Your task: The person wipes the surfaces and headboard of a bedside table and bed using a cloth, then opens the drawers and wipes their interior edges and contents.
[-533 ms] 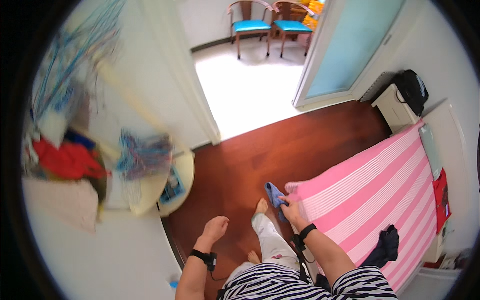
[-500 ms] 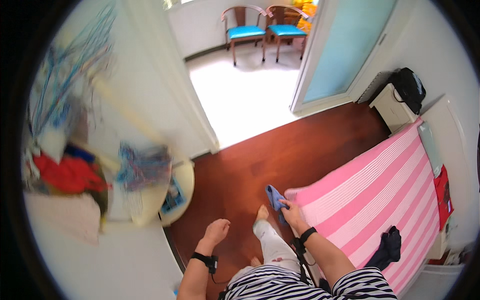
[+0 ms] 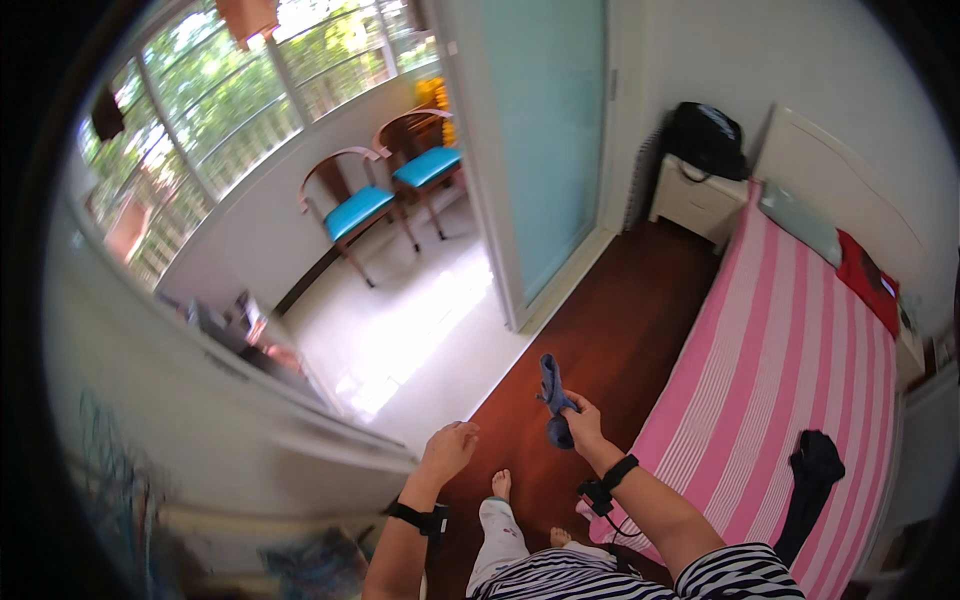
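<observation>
1. The right hand (image 3: 583, 418) is clamped on a blue-grey cloth (image 3: 550, 378), thumb and fingers pinching its right side; one part of the cloth stands up above the grip and another hangs below it.
2. The cloth is in the air, seen against the reddish-brown wooden floor (image 3: 600, 345), to the left of the long left edge of the bed (image 3: 730, 375) and near its foot-end corner.
3. The left hand (image 3: 450, 450) is raised to the left of the cloth, well apart from it, its fingers loosely bent; I cannot tell whether the fingertips and thumb meet.
4. A black band (image 3: 620, 470) circles the right wrist, with a small box and a cable; a similar band (image 3: 408, 514) is on the left one.
5. Below the hands, a bare foot (image 3: 501, 484) rests on the floor.
6. On the bed's pink-and-white striped cover, a dark garment (image 3: 813, 475) lies toward the foot end, nearer the right edge.
7. At the head edge, a pale green pillow (image 3: 800, 222) and a red item (image 3: 866, 280) lie side by side along the headboard (image 3: 840, 165).
8. By the bed's left head corner, a white nightstand (image 3: 690, 205) carries a black bag (image 3: 705, 140) on top.
9. Farther off, past a frosted glass door (image 3: 540, 150), stand two wooden chairs with blue seats (image 3: 358, 211).
</observation>
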The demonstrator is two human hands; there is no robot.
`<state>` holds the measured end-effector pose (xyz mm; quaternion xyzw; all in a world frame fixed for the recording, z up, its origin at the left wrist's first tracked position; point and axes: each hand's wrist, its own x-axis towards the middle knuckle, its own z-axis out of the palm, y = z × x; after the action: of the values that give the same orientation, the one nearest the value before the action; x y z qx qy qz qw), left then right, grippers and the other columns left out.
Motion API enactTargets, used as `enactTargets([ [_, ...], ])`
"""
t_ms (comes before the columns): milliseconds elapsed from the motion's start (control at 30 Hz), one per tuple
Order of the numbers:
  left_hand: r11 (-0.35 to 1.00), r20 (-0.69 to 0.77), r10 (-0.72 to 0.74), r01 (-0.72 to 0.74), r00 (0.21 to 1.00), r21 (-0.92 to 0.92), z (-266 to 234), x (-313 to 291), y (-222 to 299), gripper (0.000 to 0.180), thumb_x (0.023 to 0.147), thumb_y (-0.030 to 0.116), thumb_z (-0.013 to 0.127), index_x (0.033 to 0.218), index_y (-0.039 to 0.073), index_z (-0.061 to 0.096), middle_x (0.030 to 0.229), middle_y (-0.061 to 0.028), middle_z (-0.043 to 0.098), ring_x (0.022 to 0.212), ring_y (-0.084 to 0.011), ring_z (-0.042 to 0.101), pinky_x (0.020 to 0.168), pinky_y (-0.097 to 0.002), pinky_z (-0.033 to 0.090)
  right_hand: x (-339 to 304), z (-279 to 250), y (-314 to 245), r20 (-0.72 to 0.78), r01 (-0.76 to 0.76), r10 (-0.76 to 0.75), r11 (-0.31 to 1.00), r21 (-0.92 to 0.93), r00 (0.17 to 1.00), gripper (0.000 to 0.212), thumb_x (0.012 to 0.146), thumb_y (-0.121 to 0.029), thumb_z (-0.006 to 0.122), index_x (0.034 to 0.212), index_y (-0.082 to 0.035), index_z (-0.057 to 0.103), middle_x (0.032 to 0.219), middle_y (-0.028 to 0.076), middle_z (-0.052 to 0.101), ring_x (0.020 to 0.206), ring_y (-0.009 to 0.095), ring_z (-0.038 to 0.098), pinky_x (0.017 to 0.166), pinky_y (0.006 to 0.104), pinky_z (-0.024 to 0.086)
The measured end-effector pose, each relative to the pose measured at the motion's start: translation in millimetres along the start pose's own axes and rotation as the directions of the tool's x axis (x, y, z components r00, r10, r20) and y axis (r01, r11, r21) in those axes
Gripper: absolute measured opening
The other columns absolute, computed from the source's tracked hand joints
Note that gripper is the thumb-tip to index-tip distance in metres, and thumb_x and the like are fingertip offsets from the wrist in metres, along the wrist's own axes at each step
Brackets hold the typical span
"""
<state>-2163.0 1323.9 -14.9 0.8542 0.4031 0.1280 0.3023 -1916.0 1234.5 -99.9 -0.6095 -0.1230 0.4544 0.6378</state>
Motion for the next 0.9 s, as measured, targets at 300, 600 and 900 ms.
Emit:
enactTargets([
  [300, 0.945, 0.276, 0.291, -0.319, 0.916, 0.065, 0.6, 238.5, 35.1, 0.019, 0.086, 0.016, 0.057, 0.1, 0.006, 0.064, 0.099, -0.0121, 0.065, 0.092, -0.0301, 0.062, 0.081, -0.0387, 0.049, 119.3, -18.8, -76.1, -0.35, 0.028, 0.079, 0.956, 0.291, 0.934, 0.034, 0.085, 0.006, 0.05, 0.118, -0.001, 0.057, 0.109, 0.01, 0.061, 0.092, 0.02, 0.062, 0.078, 0.0325, 0.052],
  [600, 0.858, 0.397, 0.498, -0.505, 0.771, -0.096, 81.8, 435.3, 128.7, 0.022, 0.084, 0.016, 0.059, 0.103, 0.005, 0.063, 0.102, -0.0126, 0.064, 0.093, -0.0308, 0.062, 0.081, -0.0392, 0.05, 221.6, -121.8, -151.3, -0.559, 0.203, 0.085, 0.878, 0.434, 0.825, 0.035, 0.085, 0.006, 0.048, 0.117, -0.002, 0.058, 0.107, 0.01, 0.062, 0.092, 0.023, 0.062, 0.078, 0.0354, 0.053],
  [900, 0.836, 0.48, 0.527, -0.529, 0.701, -0.146, 182.9, 608.5, 243.3, 0.025, 0.084, 0.013, 0.058, 0.108, 0.004, 0.062, 0.106, -0.0135, 0.064, 0.096, -0.0302, 0.062, 0.084, -0.0381, 0.05, 369.2, -248.6, -252.0, -0.505, 0.213, 0.127, 0.8, 0.561, 0.854, 0.035, 0.085, 0.007, 0.043, 0.116, -0.003, 0.056, 0.103, 0.01, 0.063, 0.091, 0.023, 0.063, 0.082, 0.0369, 0.052],
])
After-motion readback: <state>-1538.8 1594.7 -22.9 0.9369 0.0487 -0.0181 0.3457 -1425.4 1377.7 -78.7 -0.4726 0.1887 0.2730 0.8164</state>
